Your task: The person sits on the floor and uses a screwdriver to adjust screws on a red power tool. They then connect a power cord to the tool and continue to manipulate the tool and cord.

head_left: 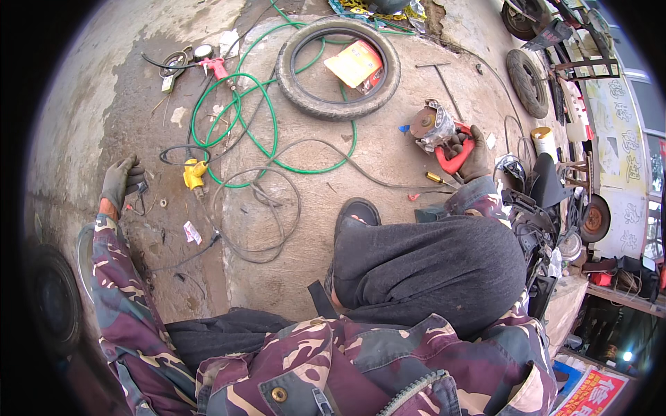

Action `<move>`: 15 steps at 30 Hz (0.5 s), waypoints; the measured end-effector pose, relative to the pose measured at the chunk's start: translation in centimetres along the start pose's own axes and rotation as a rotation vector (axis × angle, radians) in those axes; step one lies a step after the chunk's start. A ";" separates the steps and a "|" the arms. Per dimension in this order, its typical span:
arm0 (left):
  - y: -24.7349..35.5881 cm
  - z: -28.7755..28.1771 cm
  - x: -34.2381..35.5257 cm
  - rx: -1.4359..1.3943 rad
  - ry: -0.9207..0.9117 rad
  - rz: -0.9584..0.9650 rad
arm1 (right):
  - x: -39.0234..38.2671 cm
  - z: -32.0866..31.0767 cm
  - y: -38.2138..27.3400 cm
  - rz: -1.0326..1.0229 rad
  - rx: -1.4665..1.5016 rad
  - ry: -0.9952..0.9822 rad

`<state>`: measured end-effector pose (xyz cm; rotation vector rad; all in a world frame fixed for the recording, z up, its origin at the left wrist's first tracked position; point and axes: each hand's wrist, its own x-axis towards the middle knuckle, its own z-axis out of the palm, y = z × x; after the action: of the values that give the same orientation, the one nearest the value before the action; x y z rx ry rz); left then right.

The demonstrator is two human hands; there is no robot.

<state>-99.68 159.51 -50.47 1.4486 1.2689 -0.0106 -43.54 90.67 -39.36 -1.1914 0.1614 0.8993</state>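
My left hand [121, 183], in a grey glove, is stretched out low over the ground at the far left. Its fingers reach out beside a small black plug-like piece [142, 187] with a thin cord; whether they touch it is unclear. On the right, my gloved right hand [476, 158] is closed around the red handle of an angle grinder [451, 161]. The grinder's round brown disc [424, 123] faces up, and a shiny guard partly surrounds it. A yellow-handled screwdriver [435, 178] lies just below the grinder.
Ahead lies a tyre [291, 97] with an orange packet [354, 64] inside. A green hose [276, 132] and dark cables loop across the concrete. Nearby are a yellow connector [195, 175], a red inflator gun [216, 68] and a T-handled tool [444, 78]. Motorcycle parts [538, 232] crowd the right side.
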 end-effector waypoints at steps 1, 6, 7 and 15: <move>0.0 0.0 0.0 0.022 0.019 -0.011 | -0.4 1.1 0.3 -0.046 -0.005 0.132; 0.0 0.1 -0.3 0.007 0.034 -0.005 | -1.0 3.4 0.5 -0.090 -0.016 0.329; 0.0 0.1 -0.3 0.008 0.036 -0.005 | -0.9 3.1 0.4 -0.079 -0.030 0.274; 0.0 0.3 0.2 0.021 -0.006 -0.013 | -0.5 1.7 1.0 -0.086 0.006 0.166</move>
<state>-99.44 159.44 -50.75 1.4577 1.2771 -0.0370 -45.14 91.95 -39.16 -1.2580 0.2447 0.7242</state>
